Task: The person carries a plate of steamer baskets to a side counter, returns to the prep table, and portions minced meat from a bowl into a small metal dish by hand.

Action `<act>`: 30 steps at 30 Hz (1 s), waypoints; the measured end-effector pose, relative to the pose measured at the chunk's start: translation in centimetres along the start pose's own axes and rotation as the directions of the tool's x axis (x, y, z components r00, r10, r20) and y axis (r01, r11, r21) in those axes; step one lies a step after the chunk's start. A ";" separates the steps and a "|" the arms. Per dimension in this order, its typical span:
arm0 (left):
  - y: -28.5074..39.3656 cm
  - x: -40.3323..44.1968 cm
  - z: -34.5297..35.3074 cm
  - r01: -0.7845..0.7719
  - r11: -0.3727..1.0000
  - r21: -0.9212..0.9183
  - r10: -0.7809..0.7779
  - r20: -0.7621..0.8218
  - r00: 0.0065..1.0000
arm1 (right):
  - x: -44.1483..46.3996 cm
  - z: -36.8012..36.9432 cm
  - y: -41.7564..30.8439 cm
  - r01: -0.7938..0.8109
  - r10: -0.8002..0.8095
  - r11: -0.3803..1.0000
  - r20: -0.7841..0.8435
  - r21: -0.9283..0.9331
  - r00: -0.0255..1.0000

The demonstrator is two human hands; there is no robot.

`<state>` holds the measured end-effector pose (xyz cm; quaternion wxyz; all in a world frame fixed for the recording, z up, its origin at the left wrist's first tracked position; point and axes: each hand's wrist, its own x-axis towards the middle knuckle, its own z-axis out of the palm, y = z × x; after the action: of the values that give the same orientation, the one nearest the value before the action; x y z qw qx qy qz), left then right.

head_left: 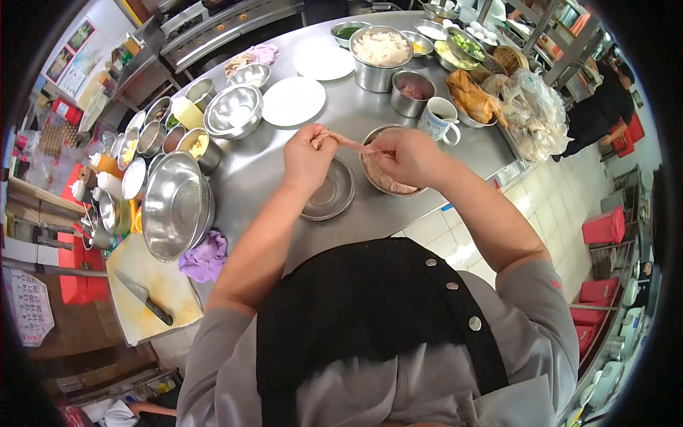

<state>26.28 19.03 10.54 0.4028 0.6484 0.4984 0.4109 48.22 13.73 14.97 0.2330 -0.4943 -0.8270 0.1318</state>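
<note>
A thin strip of pale pink meat (343, 141) is stretched between my two hands. My left hand (310, 158) pinches one end, above an empty-looking metal bowl (331, 191). The other end is in the closed fingers of my right hand (407, 155), over a metal bowl holding a pale pink mass (390, 181). My right hand hides part of that bowl. Just beyond it stand a patterned white mug (439, 122) and a metal pot with dark reddish contents (413, 92).
White plates (294, 102) and a pot of rice-like food (382, 48) stand farther back. Nested metal bowls (174, 206), a purple cloth (205, 257) and a knife (146, 297) on a cutting board (128, 320) are at left. A roasted bird (473, 98) and plastic bags (533, 117) lie right.
</note>
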 end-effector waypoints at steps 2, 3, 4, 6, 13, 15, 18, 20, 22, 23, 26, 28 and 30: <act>1.6 -0.3 1.0 0.194 0.867 -0.458 -0.193 0.049 0.980 | -0.1 0.6 0.4 0.043 -0.043 0.999 -0.028 0.025 0.999; 2.5 -0.5 1.4 0.278 0.710 -0.647 -0.276 0.108 0.955 | -0.1 0.9 0.4 0.024 -0.024 0.999 -0.016 0.022 1.000; 2.6 -0.4 1.5 0.307 0.659 -0.687 -0.274 0.161 0.948 | 0.0 1.2 0.2 0.007 -0.007 1.000 -0.004 0.019 1.000; 2.7 -0.2 1.7 0.366 0.548 -0.752 -0.262 0.261 0.929 | 0.3 1.7 0.0 -0.013 0.013 1.000 0.008 0.012 1.000; 1.7 0.8 2.6 0.430 0.442 -0.787 -0.220 0.370 0.903 | 0.0 2.5 0.1 0.021 -0.019 0.995 0.026 -0.093 0.999; 1.9 0.5 2.5 0.423 0.543 -0.725 -0.265 0.331 0.906 | -0.2 2.4 0.0 0.040 -0.035 0.990 0.041 -0.137 0.999; 1.6 0.4 3.2 0.397 0.634 -0.663 -0.313 0.250 0.916 | -0.3 2.2 -0.4 0.057 -0.038 0.979 0.100 -0.193 0.994; 1.6 0.3 3.2 0.387 0.659 -0.644 -0.307 0.240 0.921 | -0.1 2.1 -0.3 0.075 -0.047 0.974 0.131 -0.214 0.990; 1.8 0.2 3.2 0.382 0.695 -0.609 -0.310 0.224 0.924 | -0.1 2.0 -0.2 0.076 -0.056 0.979 0.109 -0.189 0.993; 2.1 0.1 3.2 0.382 0.718 -0.582 -0.318 0.214 0.924 | -0.1 1.9 -0.2 0.078 -0.061 0.981 0.098 -0.177 0.993; 2.5 -0.2 3.1 0.413 0.759 -0.503 -0.355 0.212 0.910 | 0.1 1.6 -0.3 0.081 -0.049 0.968 0.138 -0.236 0.989; 2.4 -0.4 2.9 0.425 0.773 -0.471 -0.354 0.235 0.905 | 0.0 1.9 0.0 0.083 -0.055 0.968 0.123 -0.235 0.991; 1.9 -0.5 2.7 0.418 0.783 -0.461 -0.322 0.274 0.906 | 0.0 2.0 0.2 0.084 -0.059 0.968 0.109 -0.238 0.992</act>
<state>29.30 17.85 11.34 0.6761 0.4418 0.4510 0.3799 47.32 13.84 13.16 0.1336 -0.4817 -0.8649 0.0463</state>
